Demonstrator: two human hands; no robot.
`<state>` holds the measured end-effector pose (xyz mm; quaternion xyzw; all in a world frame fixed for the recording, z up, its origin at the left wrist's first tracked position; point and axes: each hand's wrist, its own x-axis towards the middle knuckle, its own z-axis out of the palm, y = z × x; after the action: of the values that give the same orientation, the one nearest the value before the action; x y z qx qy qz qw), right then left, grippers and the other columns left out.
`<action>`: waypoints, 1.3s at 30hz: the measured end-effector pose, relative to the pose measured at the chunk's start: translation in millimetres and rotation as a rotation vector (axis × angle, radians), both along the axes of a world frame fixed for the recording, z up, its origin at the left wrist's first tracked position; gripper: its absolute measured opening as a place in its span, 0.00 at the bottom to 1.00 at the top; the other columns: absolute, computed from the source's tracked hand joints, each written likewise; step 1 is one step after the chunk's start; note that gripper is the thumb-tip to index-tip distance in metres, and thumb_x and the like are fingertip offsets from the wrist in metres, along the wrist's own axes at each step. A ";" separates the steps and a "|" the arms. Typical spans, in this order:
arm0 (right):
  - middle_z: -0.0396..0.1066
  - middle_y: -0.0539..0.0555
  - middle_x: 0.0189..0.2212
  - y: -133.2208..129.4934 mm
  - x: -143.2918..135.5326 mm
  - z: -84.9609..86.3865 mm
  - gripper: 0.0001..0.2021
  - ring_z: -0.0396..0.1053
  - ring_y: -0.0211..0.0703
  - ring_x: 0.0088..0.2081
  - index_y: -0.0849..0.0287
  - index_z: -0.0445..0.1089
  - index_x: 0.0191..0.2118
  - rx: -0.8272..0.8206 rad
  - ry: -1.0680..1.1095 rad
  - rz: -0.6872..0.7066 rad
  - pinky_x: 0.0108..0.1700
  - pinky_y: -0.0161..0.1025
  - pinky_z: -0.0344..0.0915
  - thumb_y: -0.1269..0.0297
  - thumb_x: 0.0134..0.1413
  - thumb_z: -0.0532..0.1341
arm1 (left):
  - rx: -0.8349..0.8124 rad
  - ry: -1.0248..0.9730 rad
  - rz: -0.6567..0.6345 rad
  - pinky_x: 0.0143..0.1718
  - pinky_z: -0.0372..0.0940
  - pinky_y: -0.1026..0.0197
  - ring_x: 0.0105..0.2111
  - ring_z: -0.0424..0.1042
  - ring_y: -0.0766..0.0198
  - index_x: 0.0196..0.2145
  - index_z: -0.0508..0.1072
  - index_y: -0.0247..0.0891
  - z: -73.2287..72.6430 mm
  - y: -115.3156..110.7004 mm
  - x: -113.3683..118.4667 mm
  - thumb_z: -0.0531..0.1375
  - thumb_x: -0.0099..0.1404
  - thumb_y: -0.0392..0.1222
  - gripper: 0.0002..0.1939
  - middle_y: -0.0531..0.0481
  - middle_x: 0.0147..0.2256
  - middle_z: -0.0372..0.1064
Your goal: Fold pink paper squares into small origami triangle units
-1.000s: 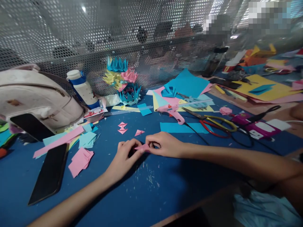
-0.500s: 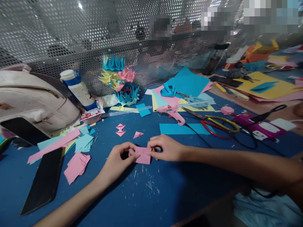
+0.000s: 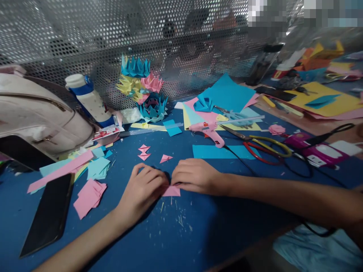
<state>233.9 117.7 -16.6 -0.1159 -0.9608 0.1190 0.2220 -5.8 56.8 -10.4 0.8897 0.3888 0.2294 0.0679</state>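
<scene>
Pink paper [image 3: 172, 192] sits mid-view on the blue tabletop [image 3: 136, 245]. Working from the left, I see a packet [image 3: 106, 132] whose red print is too small for me to read. Next, the left hand [image 3: 145, 185], fingers curled close together, and the right hand [image 3: 198, 175], equally bunched, hold down the paper's far edge; half a second ago it showed as a fuller square, now just a narrow strip. Farther right lies a pink glue gun [image 3: 209, 130].
</scene>
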 end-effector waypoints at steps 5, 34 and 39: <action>0.76 0.55 0.47 2.0 4.1 -2.8 0.15 0.68 0.40 0.46 0.60 0.72 0.47 0.169 -0.031 0.120 0.40 0.39 0.58 0.67 0.73 0.47 | 0.221 0.065 -0.103 0.57 0.51 0.51 0.43 0.70 0.60 0.43 0.75 0.38 -2.4 -6.6 -3.2 0.48 0.77 0.34 0.15 0.51 0.44 0.78; 0.77 0.51 0.42 -5.2 0.2 8.0 0.10 0.69 0.37 0.44 0.58 0.74 0.43 0.352 -0.112 0.109 0.37 0.38 0.63 0.69 0.70 0.54 | 0.291 0.221 -0.183 0.65 0.45 0.50 0.55 0.67 0.57 0.55 0.72 0.26 -4.7 -22.0 -11.0 0.42 0.78 0.32 0.21 0.44 0.54 0.73; 0.77 0.53 0.45 -3.1 1.8 8.5 0.11 0.69 0.37 0.45 0.59 0.73 0.47 0.354 -0.130 0.132 0.37 0.38 0.64 0.70 0.71 0.54 | 0.244 0.216 -0.202 0.68 0.42 0.50 0.59 0.64 0.58 0.57 0.70 0.26 -8.5 -22.9 -14.3 0.41 0.78 0.31 0.21 0.44 0.58 0.69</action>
<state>235.7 114.6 -8.1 -0.0192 -0.9846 -0.0452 0.1680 -20.1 33.9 -18.9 0.9453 0.2718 0.1700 -0.0601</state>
